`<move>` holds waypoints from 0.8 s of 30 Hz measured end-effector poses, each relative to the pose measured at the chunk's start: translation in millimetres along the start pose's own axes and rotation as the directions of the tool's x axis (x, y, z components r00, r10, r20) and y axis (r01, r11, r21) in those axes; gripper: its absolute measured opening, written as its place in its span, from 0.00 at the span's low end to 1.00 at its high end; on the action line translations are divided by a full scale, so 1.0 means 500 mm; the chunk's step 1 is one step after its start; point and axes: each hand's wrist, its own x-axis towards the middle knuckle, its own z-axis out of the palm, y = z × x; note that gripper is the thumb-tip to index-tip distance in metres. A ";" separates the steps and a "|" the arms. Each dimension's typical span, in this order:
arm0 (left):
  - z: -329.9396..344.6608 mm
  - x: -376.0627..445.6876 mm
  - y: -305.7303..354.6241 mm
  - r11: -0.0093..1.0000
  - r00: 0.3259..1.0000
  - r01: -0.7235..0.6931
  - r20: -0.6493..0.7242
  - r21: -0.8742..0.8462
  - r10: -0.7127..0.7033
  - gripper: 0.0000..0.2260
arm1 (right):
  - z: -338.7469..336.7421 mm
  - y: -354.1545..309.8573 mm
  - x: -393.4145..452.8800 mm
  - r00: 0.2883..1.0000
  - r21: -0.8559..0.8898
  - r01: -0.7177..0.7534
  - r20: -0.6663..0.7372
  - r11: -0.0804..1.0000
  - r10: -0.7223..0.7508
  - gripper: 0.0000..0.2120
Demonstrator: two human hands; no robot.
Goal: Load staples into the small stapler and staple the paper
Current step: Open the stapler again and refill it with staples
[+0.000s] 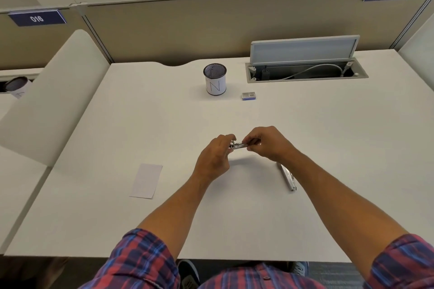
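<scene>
Metal small stapler [238, 145] held up over the middle of the white desk [328, 148], pinched between both hands. Left hand [215, 156] curled around its left end, fingers closed on it; right hand [267, 142] gripping the right end with thumb and fingertips, also closed. Whether the stapler is opened up, can't tell, too small. Paper [146, 180] flat on the desk, well left of the stapler and nearer the person. Staple box [248, 96] beyond the stapler, just right of the mesh pen cup [215, 79]. Silvery white bar-like part [287, 176] lies right of the stapler, partly under the right forearm. Plaid sleeves rolled up.
</scene>
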 end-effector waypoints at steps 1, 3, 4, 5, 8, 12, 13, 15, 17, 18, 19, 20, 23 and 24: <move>0.000 0.000 -0.001 1.000 1.000 0.001 0.001 -0.001 -0.001 0.14 | 0.000 0.000 0.001 0.999 -0.034 0.034 0.013 0.999 -0.034 0.09; 0.000 0.002 -0.004 1.000 1.000 0.005 0.003 -0.002 -0.005 0.15 | -0.002 0.001 0.006 0.994 -0.100 0.102 0.039 0.990 -0.099 0.08; 0.001 0.002 -0.005 1.000 1.000 0.009 0.002 -0.004 -0.009 0.15 | -0.004 0.001 0.008 0.991 -0.131 0.125 0.054 0.983 -0.119 0.08; 0.001 0.003 -0.006 1.000 1.000 0.013 0.002 -0.009 -0.013 0.15 | -0.005 0.001 0.011 0.989 -0.165 0.141 0.072 0.976 -0.130 0.08; 0.002 0.005 -0.009 1.000 1.000 0.013 0.000 -0.024 -0.013 0.16 | -0.007 0.004 0.017 0.979 -0.274 0.185 0.132 0.944 -0.154 0.09; 0.001 0.006 -0.009 1.000 1.000 -0.001 -0.004 -0.022 0.001 0.17 | -0.012 0.006 0.016 0.961 -0.324 0.256 0.185 0.911 -0.204 0.08; 0.002 0.006 -0.010 1.000 1.000 -0.007 -0.001 -0.016 0.007 0.16 | -0.014 0.005 0.016 0.963 -0.304 0.257 0.165 0.918 -0.215 0.08; 0.004 0.006 -0.011 1.000 1.000 -0.014 0.002 0.001 0.014 0.15 | -0.013 0.002 0.016 0.970 -0.235 0.239 0.101 0.942 -0.221 0.07; 0.005 0.004 -0.011 1.000 1.000 -0.016 0.001 0.009 0.016 0.14 | -0.009 -0.005 0.018 0.974 -0.193 0.227 0.066 0.955 -0.218 0.07; 0.006 0.004 -0.011 1.000 1.000 -0.016 0.001 0.012 0.016 0.13 | -0.005 -0.010 0.019 0.974 -0.188 0.226 0.063 0.956 -0.218 0.06; 0.007 0.004 -0.010 1.000 1.000 -0.018 0.001 0.015 0.018 0.13 | -0.001 -0.013 0.020 0.974 -0.187 0.225 0.066 0.956 -0.216 0.06; 0.007 0.004 -0.009 1.000 1.000 -0.021 0.000 0.017 0.021 0.12 | 0.003 -0.016 0.021 0.975 -0.187 0.222 0.071 0.957 -0.213 0.06; 0.006 0.008 -0.006 0.999 0.999 -0.031 -0.008 0.016 0.031 0.11 | 0.009 -0.020 0.023 0.980 -0.188 0.192 0.079 0.963 -0.180 0.06; 0.005 0.009 -0.005 0.999 0.999 -0.032 -0.009 0.016 0.032 0.11 | 0.010 -0.020 0.023 0.982 -0.190 0.185 0.079 0.964 -0.173 0.06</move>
